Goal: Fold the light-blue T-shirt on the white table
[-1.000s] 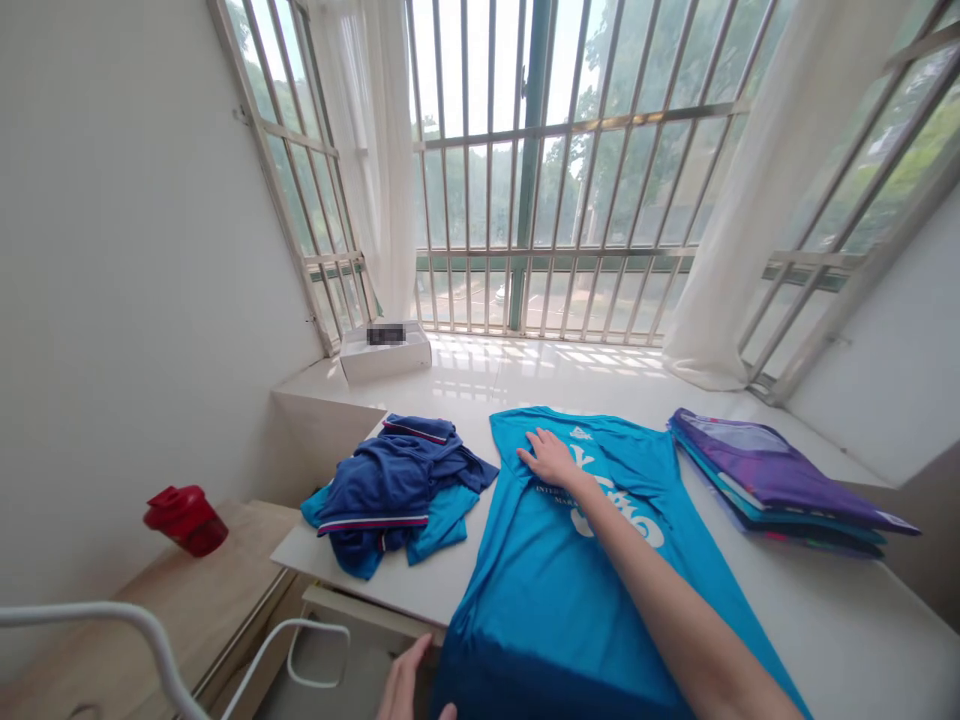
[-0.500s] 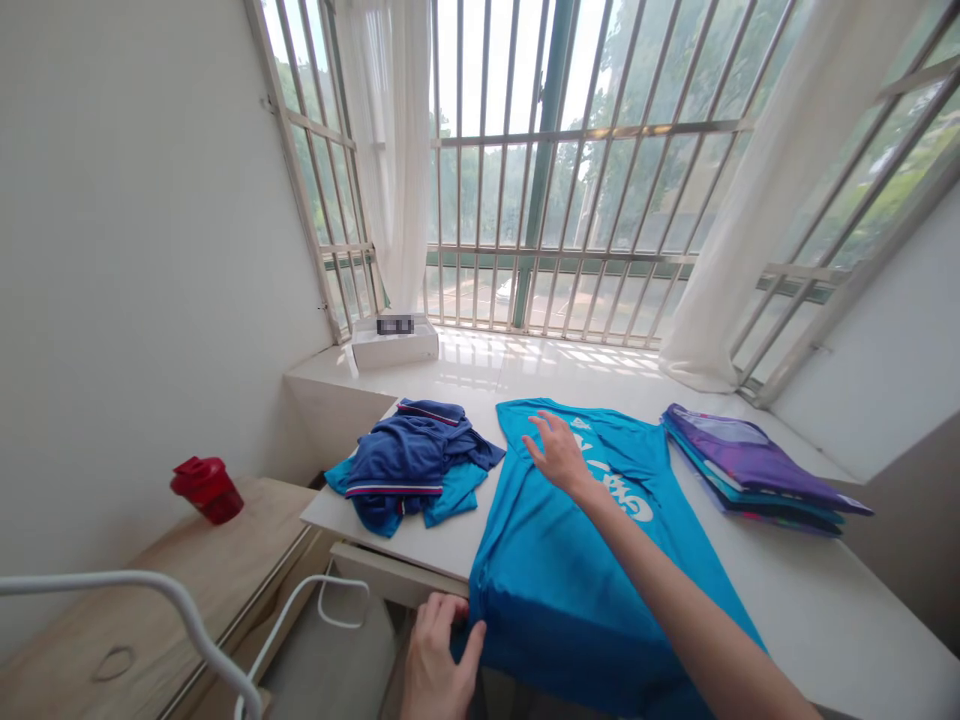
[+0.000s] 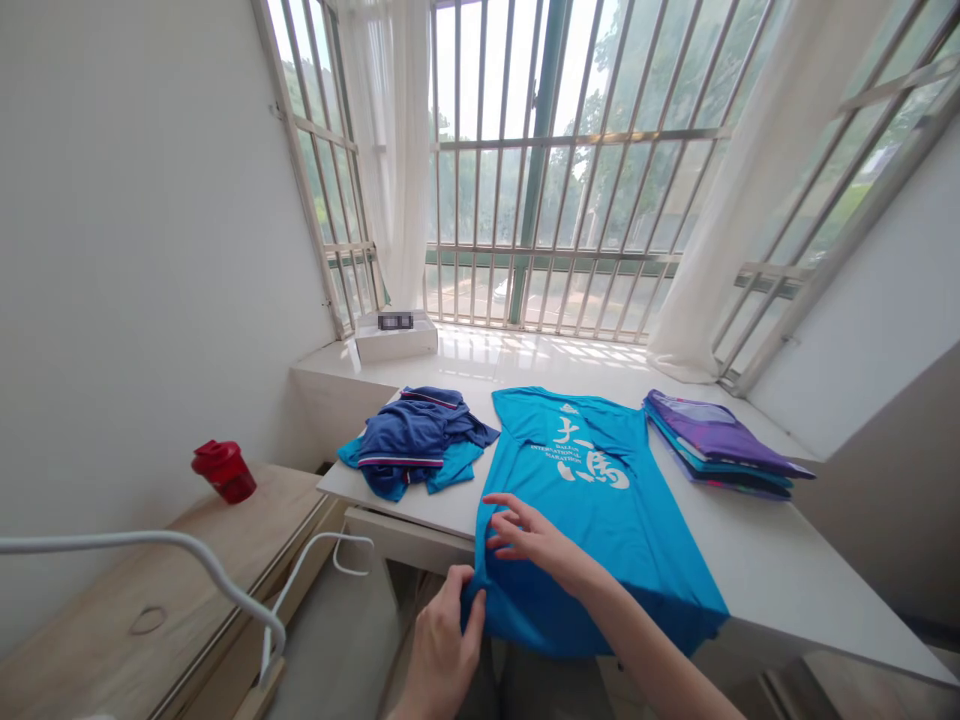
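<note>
A bright blue T-shirt with white lettering lies spread over the white table, its lower part draping past the front edge. At the shirt's lower left edge, my left hand pinches the fabric between thumb and fingers. My right hand hovers over the shirt's left side with its fingers apart, holding nothing. Left of the shirt sits a crumpled pile of navy and blue clothes. To the right lies a stack of folded clothes, purple on top.
Behind the white table, a white box rests on the window ledge. A red lidded cup stands on a wooden surface at left. A white curved rail crosses the lower left.
My right hand has drawn back from the shirt's lettering toward its lower left edge. My left hand now grips that edge. The shirt's hem hangs less low, and the view has shifted slightly.
</note>
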The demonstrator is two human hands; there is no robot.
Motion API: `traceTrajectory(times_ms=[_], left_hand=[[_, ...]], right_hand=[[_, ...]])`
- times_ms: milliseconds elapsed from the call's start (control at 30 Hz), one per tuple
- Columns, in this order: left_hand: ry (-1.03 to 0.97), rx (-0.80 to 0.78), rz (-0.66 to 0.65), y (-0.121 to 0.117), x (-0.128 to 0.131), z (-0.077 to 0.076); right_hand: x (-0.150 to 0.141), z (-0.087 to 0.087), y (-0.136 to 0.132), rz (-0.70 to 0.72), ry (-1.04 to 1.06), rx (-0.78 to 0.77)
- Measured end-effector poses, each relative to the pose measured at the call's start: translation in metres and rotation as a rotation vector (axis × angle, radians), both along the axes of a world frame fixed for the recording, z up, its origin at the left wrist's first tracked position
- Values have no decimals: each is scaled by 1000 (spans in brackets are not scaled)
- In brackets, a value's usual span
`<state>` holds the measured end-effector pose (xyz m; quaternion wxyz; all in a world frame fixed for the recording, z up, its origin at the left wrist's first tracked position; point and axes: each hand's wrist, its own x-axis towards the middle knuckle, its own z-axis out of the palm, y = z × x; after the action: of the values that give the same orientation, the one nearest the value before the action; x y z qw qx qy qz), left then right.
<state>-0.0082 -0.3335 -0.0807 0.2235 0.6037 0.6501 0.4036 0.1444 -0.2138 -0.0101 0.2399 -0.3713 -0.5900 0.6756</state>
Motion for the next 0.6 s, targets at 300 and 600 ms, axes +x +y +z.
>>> traceTrajectory(times_ms=[300, 600], left_hand=[[81, -24, -52, -19, 7, 7], [256, -232, -158, -31, 0, -12]], right_hand=[[-4, -7, 17, 49, 153, -254], [4, -30, -13, -291, 351, -346]])
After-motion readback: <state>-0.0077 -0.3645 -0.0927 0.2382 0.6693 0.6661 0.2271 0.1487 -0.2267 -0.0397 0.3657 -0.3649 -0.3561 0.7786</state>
